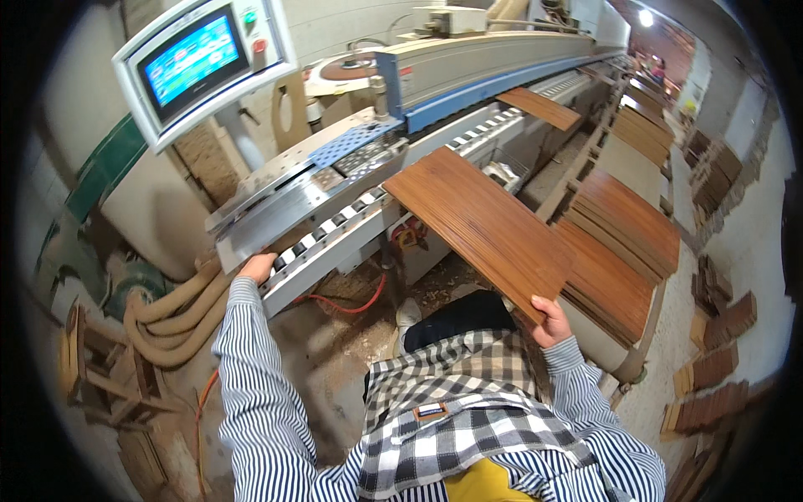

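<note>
My right hand (pixel 550 322) is closed on the near right corner of a reddish-brown wood-grain board (pixel 485 224), thumb on top. The board is tilted, its far left corner at the roller rail (pixel 322 238) of a long machine. Down at the near end of that rail, my left hand (pixel 258 268) is closed round its edge, some fingers hidden. A metal guide plate (pixel 276 230) lies just beyond the left hand. Further along the machine, another brown board (pixel 539 107) juts out sideways from the rail.
Stacked brown boards (pixel 623 217) line the right side; more piles (pixel 711 360) stand on the floor by the wall. A control screen (pixel 194 63) stands at upper left. Ribbed hoses (pixel 171 322) and a wooden stool (pixel 104 368) are at left. A red hose (pixel 355 308) runs under the rail.
</note>
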Demonstrator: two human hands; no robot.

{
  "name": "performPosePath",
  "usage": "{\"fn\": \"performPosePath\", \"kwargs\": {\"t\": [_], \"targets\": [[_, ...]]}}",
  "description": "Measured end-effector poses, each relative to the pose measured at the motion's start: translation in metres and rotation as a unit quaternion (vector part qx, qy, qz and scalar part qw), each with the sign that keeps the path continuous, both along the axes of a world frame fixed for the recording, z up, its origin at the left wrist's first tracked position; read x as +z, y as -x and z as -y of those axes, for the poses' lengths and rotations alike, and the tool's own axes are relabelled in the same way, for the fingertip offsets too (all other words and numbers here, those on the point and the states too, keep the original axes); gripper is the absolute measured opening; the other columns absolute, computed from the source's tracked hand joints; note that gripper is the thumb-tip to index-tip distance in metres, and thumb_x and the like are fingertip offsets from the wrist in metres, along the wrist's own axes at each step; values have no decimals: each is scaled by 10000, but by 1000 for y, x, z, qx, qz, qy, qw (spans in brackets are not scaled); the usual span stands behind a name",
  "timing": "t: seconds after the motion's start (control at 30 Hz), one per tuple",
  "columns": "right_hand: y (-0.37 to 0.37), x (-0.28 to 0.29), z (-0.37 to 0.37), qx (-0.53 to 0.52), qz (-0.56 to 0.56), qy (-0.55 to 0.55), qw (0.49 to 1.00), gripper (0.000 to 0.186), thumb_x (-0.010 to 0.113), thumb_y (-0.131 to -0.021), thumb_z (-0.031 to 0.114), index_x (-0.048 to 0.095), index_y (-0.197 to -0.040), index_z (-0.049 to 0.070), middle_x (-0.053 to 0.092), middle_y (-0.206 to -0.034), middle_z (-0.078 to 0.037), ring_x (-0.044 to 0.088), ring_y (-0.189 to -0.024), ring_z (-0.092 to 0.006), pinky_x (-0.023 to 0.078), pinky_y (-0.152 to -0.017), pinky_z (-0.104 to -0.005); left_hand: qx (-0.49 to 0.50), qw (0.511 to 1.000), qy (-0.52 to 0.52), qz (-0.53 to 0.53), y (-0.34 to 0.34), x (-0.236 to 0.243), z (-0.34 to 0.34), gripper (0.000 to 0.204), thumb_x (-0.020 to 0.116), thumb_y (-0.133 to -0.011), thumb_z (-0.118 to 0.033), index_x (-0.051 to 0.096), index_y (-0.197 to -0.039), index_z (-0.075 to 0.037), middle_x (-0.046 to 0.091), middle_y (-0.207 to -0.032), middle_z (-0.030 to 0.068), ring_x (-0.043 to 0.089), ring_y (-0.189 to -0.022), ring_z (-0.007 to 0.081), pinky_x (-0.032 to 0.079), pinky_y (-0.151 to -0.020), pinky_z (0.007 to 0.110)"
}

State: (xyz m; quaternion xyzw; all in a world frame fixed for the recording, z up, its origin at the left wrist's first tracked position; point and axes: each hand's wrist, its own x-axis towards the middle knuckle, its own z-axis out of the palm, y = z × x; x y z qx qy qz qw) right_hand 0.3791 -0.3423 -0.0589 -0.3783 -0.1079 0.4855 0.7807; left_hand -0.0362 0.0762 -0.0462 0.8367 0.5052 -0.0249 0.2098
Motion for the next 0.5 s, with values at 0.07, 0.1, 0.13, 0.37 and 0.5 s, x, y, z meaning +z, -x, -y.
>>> {"fn": "performPosePath", "kwargs": {"t": [0.07, 0.1, 0.13, 0.37, 0.5], "targets": [[7, -5, -35, 54, 8, 2, 998, 469, 608, -778, 43, 411, -1201, 10, 540, -1077, -113, 576, -938, -218, 522, -765, -355, 14, 998, 51, -17, 2, -2, -10, 398, 340, -910, -274, 519, -1151, -13, 503, -1228, 193, 477, -1128, 305, 341, -962, 358], [12, -5, -52, 78, 14, 4, 997, 469, 617, -778, 50, 413, -1198, 11, 541, -1075, -107, 573, -938, -214, 517, -774, -351, 18, 997, 66, -23, 2, -4, -13, 424, 336, -920, -294, 504, -1191, -15, 498, -1254, 162, 464, -1148, 287, 331, -974, 347], [23, 1, -67, 95, 31, 4, 995, 470, 625, -777, 55, 417, -1196, 13, 540, -1077, -97, 566, -942, -202, 505, -786, -342, 54, 995, 89, 3, -2, 3, -8, 459, 359, -911, -332, 496, -1202, -5, 487, -1269, 156, 454, -1160, 281, 319, -985, 339], [91, 21, -145, 311, 63, -20, 948, 452, 646, -795, 129, 447, -1191, 39, 554, -1091, -52, 562, -930, -161, 470, -792, -319, 140, 981, 135, 4, -11, 15, -1, 625, 342, -884, -517, 441, -1279, -42, 414, -1341, 145, 379, -1237, 250, 256, -1028, 314], [114, 25, -165, 414, 95, -41, 904, 421, 663, -771, 137, 506, -1147, 33, 592, -1030, -63, 576, -942, -167, 468, -785, -292, 161, 980, 117, 1, -15, 20, 4, 654, 334, -875, -537, 407, -1305, -50, 388, -1362, 137, 365, -1248, 257, 239, -1042, 306]]}}
